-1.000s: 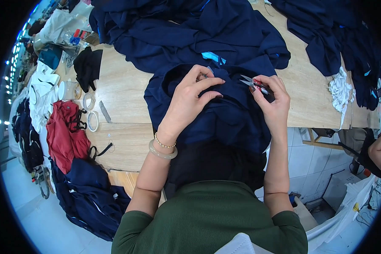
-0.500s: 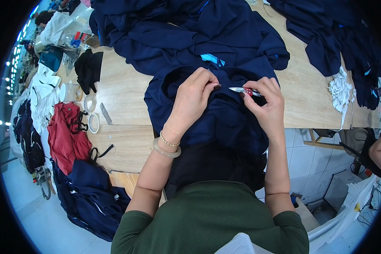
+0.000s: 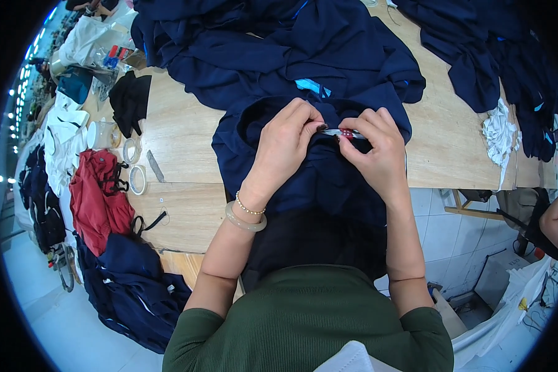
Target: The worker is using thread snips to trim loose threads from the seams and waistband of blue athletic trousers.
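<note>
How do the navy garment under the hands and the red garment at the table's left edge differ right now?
The navy garment lies in front of the person, pinched by the left hand and the right hand; the red garment lies untouched, away from both. The navy one is larger and spread; the red one is bunched, with black straps. Both rest on the wooden table.

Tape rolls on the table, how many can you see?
2: one tape roll lies by the clear cup at the table's left edge, the other tape roll just below it. Clothes may hide more.
</note>
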Demonstrator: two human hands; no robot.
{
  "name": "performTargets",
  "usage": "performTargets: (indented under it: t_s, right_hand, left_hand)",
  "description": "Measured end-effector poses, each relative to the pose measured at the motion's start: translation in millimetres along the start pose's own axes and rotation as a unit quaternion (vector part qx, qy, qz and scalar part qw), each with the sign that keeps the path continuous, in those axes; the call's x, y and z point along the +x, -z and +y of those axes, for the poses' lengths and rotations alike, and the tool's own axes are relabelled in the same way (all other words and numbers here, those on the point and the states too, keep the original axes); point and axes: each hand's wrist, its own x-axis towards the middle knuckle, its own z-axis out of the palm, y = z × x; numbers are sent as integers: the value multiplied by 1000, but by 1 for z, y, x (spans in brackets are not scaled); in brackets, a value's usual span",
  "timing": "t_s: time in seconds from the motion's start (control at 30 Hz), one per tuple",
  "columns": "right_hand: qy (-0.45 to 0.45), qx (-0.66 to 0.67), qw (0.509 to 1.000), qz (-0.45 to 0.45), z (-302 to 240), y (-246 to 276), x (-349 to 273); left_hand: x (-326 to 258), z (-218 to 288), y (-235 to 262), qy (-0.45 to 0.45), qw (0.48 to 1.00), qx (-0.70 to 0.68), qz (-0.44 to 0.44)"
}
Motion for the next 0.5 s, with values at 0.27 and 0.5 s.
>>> performTargets:
  t_s: [0.27, 0.5]
  right_hand:
    - [-114, 123, 985, 36, 14, 12, -9]
    - [-101, 94, 990, 24, 11, 10, -10]
  left_hand:
    - [-6, -12, 2, 118, 923, -300, 210]
    - [-21, -12, -5, 75, 976, -178, 98]
